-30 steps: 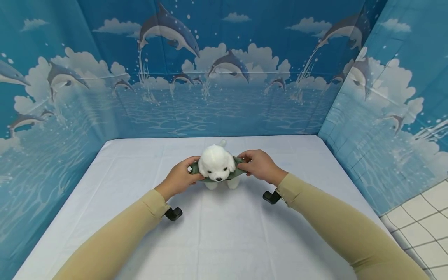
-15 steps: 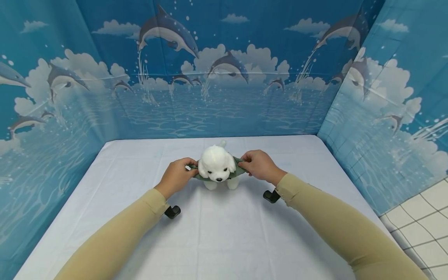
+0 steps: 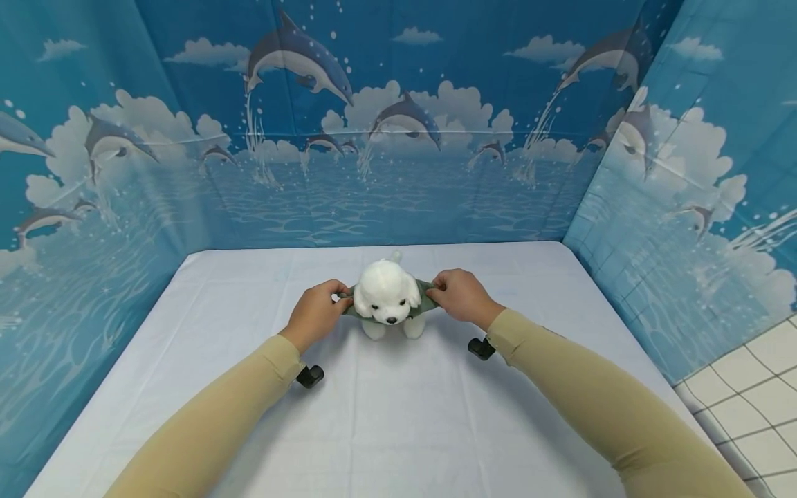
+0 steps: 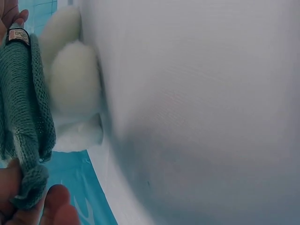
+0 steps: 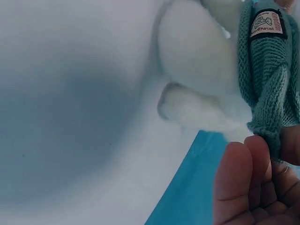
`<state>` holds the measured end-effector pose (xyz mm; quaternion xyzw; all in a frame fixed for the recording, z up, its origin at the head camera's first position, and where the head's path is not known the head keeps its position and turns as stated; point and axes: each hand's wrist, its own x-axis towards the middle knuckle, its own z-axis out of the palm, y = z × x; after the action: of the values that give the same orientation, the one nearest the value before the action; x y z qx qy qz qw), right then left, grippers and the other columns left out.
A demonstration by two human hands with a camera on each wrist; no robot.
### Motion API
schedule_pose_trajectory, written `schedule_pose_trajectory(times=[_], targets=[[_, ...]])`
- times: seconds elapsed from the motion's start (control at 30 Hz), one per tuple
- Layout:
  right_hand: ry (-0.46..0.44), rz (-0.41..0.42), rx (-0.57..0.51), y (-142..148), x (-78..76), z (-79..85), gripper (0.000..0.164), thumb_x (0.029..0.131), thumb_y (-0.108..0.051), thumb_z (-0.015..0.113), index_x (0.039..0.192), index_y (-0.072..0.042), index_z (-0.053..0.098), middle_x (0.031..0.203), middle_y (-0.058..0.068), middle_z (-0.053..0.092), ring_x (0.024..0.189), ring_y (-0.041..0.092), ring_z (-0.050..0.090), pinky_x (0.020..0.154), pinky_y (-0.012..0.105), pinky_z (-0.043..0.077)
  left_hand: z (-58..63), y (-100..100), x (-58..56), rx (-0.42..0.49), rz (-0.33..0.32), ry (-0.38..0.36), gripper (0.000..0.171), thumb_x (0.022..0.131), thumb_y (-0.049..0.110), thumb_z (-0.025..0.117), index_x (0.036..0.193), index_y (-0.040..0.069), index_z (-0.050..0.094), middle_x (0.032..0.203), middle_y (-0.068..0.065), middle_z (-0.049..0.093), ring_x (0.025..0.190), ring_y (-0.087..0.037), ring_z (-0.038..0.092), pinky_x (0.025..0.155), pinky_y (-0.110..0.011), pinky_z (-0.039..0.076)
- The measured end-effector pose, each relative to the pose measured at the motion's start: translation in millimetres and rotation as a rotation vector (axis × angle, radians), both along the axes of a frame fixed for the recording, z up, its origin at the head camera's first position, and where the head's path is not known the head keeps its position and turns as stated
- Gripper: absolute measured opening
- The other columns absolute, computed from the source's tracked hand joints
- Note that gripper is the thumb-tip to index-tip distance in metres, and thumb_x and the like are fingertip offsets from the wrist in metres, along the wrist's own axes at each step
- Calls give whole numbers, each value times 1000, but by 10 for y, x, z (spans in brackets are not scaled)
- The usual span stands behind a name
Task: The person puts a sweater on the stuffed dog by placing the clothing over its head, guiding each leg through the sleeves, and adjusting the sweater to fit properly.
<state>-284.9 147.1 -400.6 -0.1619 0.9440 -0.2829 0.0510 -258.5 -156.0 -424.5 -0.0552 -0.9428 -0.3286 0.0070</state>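
A white plush dog (image 3: 385, 287) stands on the white-covered table, facing me. Round its neck, below the chin, lies a green knitted garment (image 3: 426, 294) stretched out to both sides. My left hand (image 3: 314, 311) pinches the garment's end on the left between thumb and fingers. On the other side, my right hand (image 3: 463, 296) pinches the opposite end. In the right wrist view, a dark-edged label (image 5: 268, 24) shows on the front of the knit. Below the cloth, the dog's white legs (image 5: 199, 105) reach the tabletop. Most of the dog's back is hidden behind its head.
A white cloth covers the table (image 3: 411, 422). Blue dolphin-printed curtains (image 3: 386, 187) stand along the back and both sides. White tiled floor (image 3: 753, 394) shows at the lower right. Black wrist cameras (image 3: 481, 348) hang below both sleeves.
My left fingers have shifted from gripping beside the dog's head to pinching the outer end of the garment, which is drawn outward. The right hand keeps its pinch; the dog stays in place.
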Motion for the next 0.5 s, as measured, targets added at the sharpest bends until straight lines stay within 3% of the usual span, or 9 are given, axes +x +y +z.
schedule_pose_trajectory(times=[0.3, 0.5], targets=[[1, -20, 39, -11, -36, -51, 19, 105, -21, 66, 101, -4, 75, 80, 8, 70, 66, 17, 56, 60, 29, 45, -22, 35, -62, -60, 13, -24, 17, 106, 33, 66, 114, 19, 72, 112, 0, 77, 86, -18, 67, 73, -36, 53], [-20, -30, -43, -11, -19, -40, 17, 106, -19, 64, 104, -4, 71, 84, 9, 69, 68, 18, 60, 62, 32, 48, -26, 38, -56, 17, 17, -14, 15, 107, 34, 64, 113, 21, 70, 113, 0, 75, 92, -20, 70, 73, -36, 55]])
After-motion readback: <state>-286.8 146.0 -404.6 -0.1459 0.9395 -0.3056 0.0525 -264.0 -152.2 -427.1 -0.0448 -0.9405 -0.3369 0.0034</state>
